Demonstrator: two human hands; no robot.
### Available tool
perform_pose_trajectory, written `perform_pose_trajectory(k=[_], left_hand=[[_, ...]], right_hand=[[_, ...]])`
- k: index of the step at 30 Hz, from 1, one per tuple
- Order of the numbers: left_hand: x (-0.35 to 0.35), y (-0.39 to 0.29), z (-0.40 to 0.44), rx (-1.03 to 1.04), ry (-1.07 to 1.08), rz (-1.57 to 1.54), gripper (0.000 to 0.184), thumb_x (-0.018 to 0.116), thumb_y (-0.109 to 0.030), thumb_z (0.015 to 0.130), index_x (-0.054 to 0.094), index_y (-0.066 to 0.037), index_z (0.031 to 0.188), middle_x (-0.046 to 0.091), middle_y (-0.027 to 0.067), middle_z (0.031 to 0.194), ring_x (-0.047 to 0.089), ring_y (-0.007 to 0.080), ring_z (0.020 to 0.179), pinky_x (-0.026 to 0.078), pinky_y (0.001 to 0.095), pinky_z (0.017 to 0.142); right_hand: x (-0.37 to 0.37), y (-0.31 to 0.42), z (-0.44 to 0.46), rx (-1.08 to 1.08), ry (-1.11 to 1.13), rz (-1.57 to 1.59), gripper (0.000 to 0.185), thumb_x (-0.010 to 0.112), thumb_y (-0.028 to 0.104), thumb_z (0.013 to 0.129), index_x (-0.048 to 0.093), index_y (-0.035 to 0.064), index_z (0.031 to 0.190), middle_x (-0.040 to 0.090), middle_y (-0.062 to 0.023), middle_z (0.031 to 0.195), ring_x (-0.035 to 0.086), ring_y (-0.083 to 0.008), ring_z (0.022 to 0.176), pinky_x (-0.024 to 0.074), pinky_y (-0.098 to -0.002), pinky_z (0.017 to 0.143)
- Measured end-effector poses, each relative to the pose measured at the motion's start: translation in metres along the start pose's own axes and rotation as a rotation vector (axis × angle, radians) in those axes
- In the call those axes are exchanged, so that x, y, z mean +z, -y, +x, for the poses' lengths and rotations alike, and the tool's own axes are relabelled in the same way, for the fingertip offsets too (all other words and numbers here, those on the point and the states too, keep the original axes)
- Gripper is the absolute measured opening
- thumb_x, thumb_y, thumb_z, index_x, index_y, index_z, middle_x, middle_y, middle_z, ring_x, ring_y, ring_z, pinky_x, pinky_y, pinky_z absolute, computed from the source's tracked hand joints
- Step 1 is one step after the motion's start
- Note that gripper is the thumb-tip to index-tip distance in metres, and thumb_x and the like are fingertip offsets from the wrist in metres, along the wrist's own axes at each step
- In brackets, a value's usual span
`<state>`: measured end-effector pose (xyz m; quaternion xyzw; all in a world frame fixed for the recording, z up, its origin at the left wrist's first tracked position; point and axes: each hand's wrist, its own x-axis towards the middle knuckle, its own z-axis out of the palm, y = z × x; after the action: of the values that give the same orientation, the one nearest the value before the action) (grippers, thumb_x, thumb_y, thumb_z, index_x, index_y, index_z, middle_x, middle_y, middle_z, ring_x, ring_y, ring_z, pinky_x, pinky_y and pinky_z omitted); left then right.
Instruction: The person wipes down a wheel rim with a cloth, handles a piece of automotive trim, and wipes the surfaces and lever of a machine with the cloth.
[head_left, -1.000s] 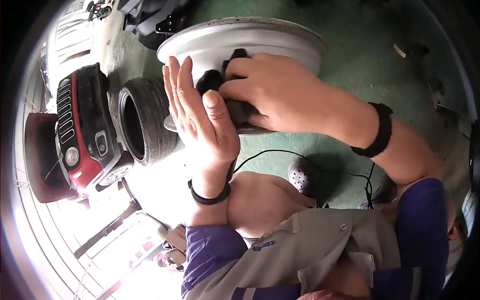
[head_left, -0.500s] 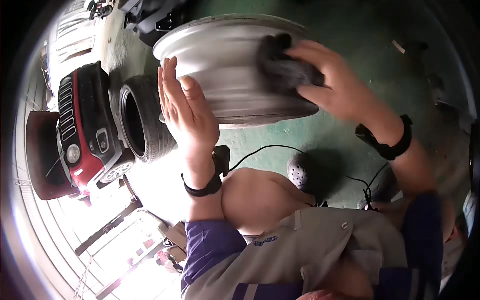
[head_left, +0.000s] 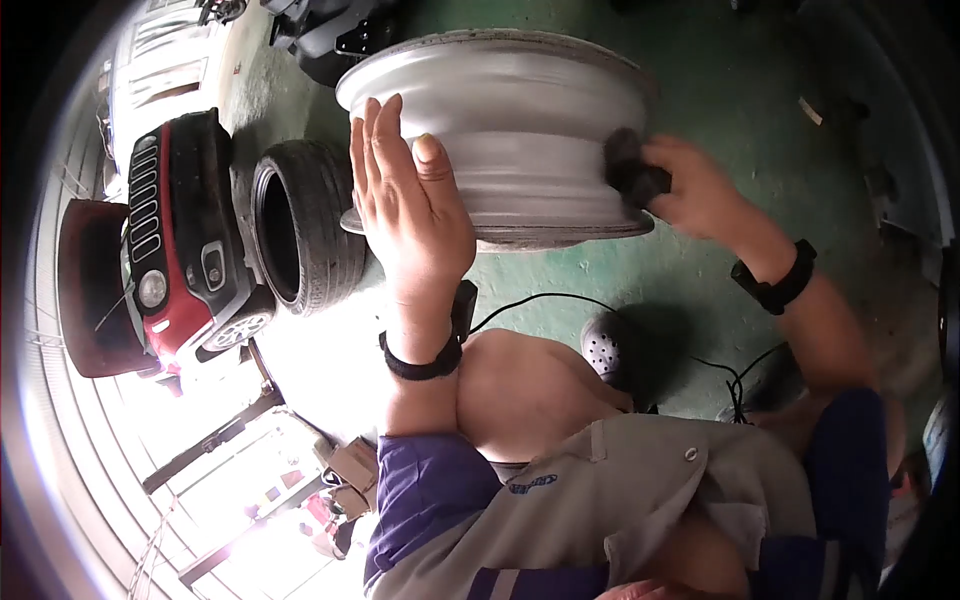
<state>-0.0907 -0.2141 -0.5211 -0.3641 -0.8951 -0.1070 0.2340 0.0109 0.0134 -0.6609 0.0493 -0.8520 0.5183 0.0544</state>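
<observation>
A silver wheel rim (head_left: 540, 150) stands in front of me, its barrel facing my body. Against its left side rests my left hand (head_left: 415, 205), fingers stretched out and palm toward the metal. My right hand (head_left: 695, 190) grips a dark cloth (head_left: 632, 172), which is pressed to the right part of the barrel. The cloth is bunched up and slightly blurred. Black bands circle both of my wrists.
A loose tire (head_left: 305, 225) stands left of the rim, beside a red and black car (head_left: 185, 240). Dark plastic parts (head_left: 330, 35) lie behind. A black cable (head_left: 545, 295) crosses the green floor near my shoe (head_left: 602, 350).
My right hand has moved the dark cloth right and slightly down, toward the rim's right edge. My left hand still lies flat against the left side; the whole view has shifted a little.
</observation>
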Motion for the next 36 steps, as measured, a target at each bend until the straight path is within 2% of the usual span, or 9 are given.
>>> perform_pose_trajectory(k=[2,6,7,10,22,28,32,34,36], left_hand=[[-0.001,-0.002,0.000,-0.048,0.025,-0.122,0.045,0.036,-0.027,0.106,0.048,0.008,0.131,0.052,0.0312,0.132,0.046,0.0493,0.127,0.038,0.0514,0.105],[0.000,-0.005,-0.004,-0.079,-0.095,-0.479,0.056,0.029,-0.037,0.107,0.047,0.010,0.131,0.051,0.0294,0.134,0.048,0.0441,0.126,0.038,0.0471,0.106],[0.002,-0.004,-0.005,-0.062,-0.121,-0.487,0.058,0.026,-0.037,0.107,0.047,0.011,0.132,0.051,0.0290,0.134,0.049,0.0421,0.126,0.037,0.0457,0.107],[-0.003,-0.005,-0.003,-0.055,-0.055,-0.381,0.053,0.026,-0.032,0.107,0.046,0.009,0.133,0.049,0.0301,0.135,0.045,0.0452,0.129,0.035,0.0483,0.108],[-0.005,0.010,-0.002,-0.012,-0.010,-0.219,0.060,0.020,-0.041,0.107,0.047,0.005,0.133,0.049,0.0280,0.137,0.039,0.0492,0.133,0.030,0.0533,0.111],[-0.013,0.008,-0.007,-0.182,0.049,0.173,0.045,0.049,-0.035,0.101,0.052,0.000,0.130,0.040,0.0287,0.144,0.033,0.0451,0.138,0.023,0.0611,0.111],[-0.025,-0.028,-0.009,-0.115,0.184,0.033,0.048,0.054,-0.037,0.097,0.053,-0.002,0.130,0.036,0.0256,0.149,0.028,0.0426,0.142,0.019,0.0632,0.112],[-0.022,-0.050,-0.011,-0.039,0.375,0.067,0.043,0.059,-0.033,0.096,0.056,-0.006,0.129,0.039,0.0240,0.148,0.029,0.0421,0.141,0.021,0.0542,0.115],[-0.019,-0.054,-0.015,0.023,0.467,0.169,0.045,0.051,-0.026,0.096,0.050,-0.003,0.134,0.035,0.0231,0.151,0.025,0.0422,0.144,0.019,0.0620,0.113]], right_hand=[[-0.004,-0.015,-0.003,0.160,0.074,0.053,0.037,0.066,0.008,0.069,0.065,0.0042,0.106,0.062,-0.0147,0.101,0.060,-0.0356,0.098,0.0495,-0.0417,0.080],[-0.018,0.077,0.046,-0.149,-0.112,0.336,0.035,0.064,0.019,0.076,0.065,-0.0009,0.104,0.062,-0.0173,0.108,0.059,-0.0348,0.103,0.0467,-0.0396,0.091],[-0.021,0.101,0.059,-0.165,0.014,0.304,0.031,0.061,0.013,0.078,0.062,-0.0028,0.105,0.059,-0.0150,0.125,0.057,-0.0339,0.113,0.0446,-0.0400,0.096],[0.008,0.134,0.082,-0.221,0.175,0.053,0.017,0.066,0.018,0.079,0.065,0.0017,0.085,0.064,-0.0121,0.090,0.062,-0.0358,0.086,0.0502,-0.0443,0.079],[0.023,0.042,0.005,-0.271,-0.216,0.147,0.034,0.069,0.004,0.073,0.056,0.0030,0.104,0.057,-0.0117,0.112,0.054,-0.0358,0.106,0.0460,-0.0422,0.091],[0.033,-0.020,-0.033,0.114,-0.071,0.256,0.036,0.067,0.002,0.074,0.054,0.0022,0.107,0.055,-0.0160,0.111,0.055,-0.0368,0.109,0.0460,-0.0406,0.093],[0.043,-0.030,-0.043,0.091,-0.126,0.185,0.041,0.068,0.003,0.074,0.052,0.0035,0.112,0.054,-0.0158,0.114,0.055,-0.0364,0.110,0.0464,-0.0405,0.093],[0.037,-0.011,-0.032,0.040,-0.178,0.228,0.043,0.069,0.004,0.075,0.052,0.0047,0.115,0.054,-0.0148,0.115,0.055,-0.0361,0.110,0.0467,-0.0408,0.094],[0.031,0.024,-0.015,-0.045,-0.202,0.183,0.050,0.072,0.007,0.074,0.051,0.0073,0.120,0.054,-0.0143,0.118,0.054,-0.0345,0.113,0.0469,-0.0415,0.094]])
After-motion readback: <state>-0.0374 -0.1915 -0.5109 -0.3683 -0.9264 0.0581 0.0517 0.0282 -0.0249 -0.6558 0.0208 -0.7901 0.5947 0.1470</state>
